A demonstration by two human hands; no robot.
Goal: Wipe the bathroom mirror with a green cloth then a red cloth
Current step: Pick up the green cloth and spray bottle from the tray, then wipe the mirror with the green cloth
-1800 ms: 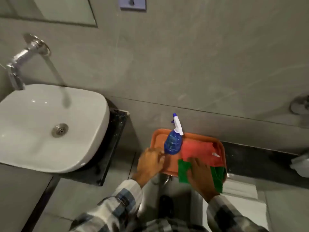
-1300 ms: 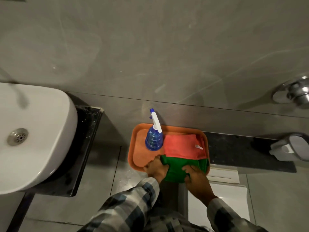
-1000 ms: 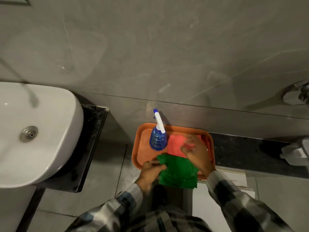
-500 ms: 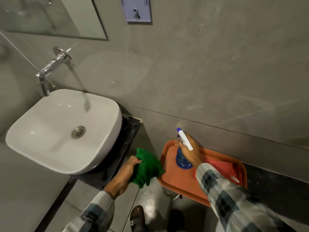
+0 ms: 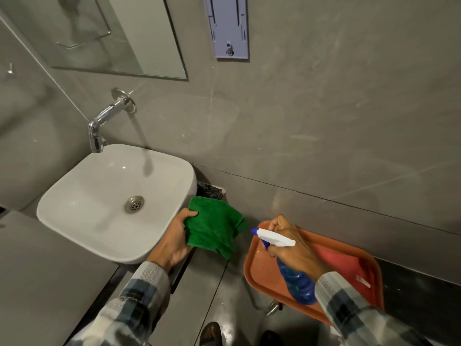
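My left hand (image 5: 174, 239) grips a folded green cloth (image 5: 213, 227) just right of the white sink (image 5: 82, 196). My right hand (image 5: 291, 248) is closed around the neck of a blue spray bottle (image 5: 296, 283) with a white trigger head (image 5: 273, 238); the nozzle points left toward the green cloth. The bottle is lifted over the orange tray (image 5: 262, 270). A red cloth (image 5: 346, 268) lies flat in the tray, partly hidden by my right arm. The mirror (image 5: 119, 33) hangs on the wall at the upper left, above the sink.
A chrome tap (image 5: 104, 121) juts from the wall over the sink. A pale blue wall fixture (image 5: 228, 26) is mounted right of the mirror. The sink stands on a black counter (image 5: 212, 191). My feet (image 5: 212, 333) show on the grey floor below.
My left hand carried the green cloth up off the tray toward the sink. My right hand took hold of the spray bottle and tilted it up. The view swung up to the mirror.
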